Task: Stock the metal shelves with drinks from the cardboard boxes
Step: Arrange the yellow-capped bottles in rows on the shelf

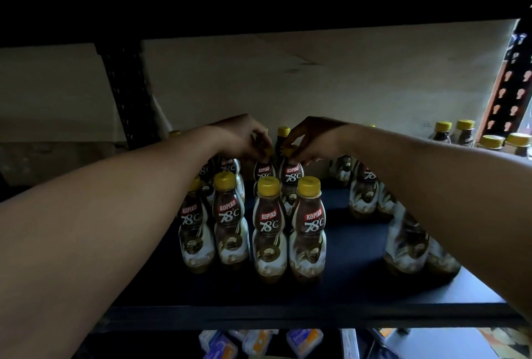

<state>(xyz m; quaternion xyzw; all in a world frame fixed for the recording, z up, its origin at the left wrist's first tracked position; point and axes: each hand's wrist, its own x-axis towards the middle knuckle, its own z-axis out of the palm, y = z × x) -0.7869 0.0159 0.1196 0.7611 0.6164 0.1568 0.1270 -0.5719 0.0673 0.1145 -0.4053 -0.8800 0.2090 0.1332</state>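
Both arms reach deep into the dark metal shelf (359, 281). My left hand (240, 137) pinches the yellow cap of one Kopiko bottle (264, 172). My right hand (315, 140) pinches the cap of the second bottle (294, 176) just beside it. Both are upright, right behind the front pair (269, 229). Their bases are hidden. More bottles (364, 194) stand on either side.

Over a dozen bottles (308, 226) (several partly hidden).

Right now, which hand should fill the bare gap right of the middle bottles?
Right, likely: the right hand grips the right bottle, bordering the gap; the left hand grips the left bottle, farther off.
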